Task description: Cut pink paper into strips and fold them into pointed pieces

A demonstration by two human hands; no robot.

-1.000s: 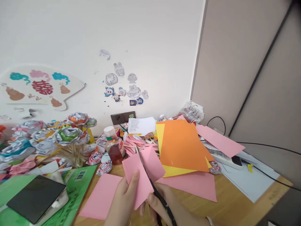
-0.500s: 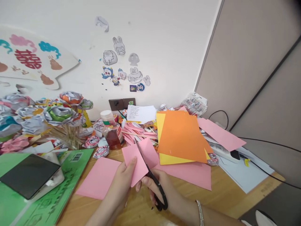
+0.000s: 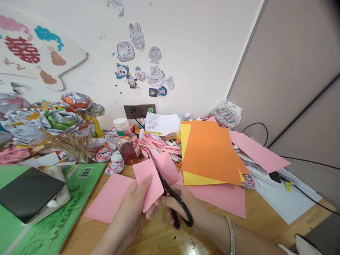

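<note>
Pink paper [image 3: 155, 187]: one folded or layered piece, raised above the desk [image 3: 148, 241] between the two hands; a flap [image 3: 170, 168] of it stands to the right of the blades.
Cut: partly made, by the look of it; the scissors [image 3: 166, 187] lie between main piece and flap, and the lower edge seems to be joined yet. Whether the flap is wholly free cannot be told.
Uncut stock: one pink sheet [image 3: 108, 198] flat beside the left forearm; another pink sheet [image 3: 220, 202] partly under orange sheets [image 3: 209, 152] and a yellow sheet [image 3: 202, 180].
Cut stock: a heap of pink strips [image 3: 154, 141], near the bottle [image 3: 127, 147].
Left hand [image 3: 135, 194]: fingers closed on the pink paper, thumb flat on the near face, the others mostly hidden behind.
Right hand [image 3: 191, 200]: fingers curled round the black scissor handles, gripping; handle loops apart, blade gap too narrow to judge.
Finished pieces: paper flowers [image 3: 61, 122] on sticks, far left, beyond the green book [image 3: 79, 198].
</note>
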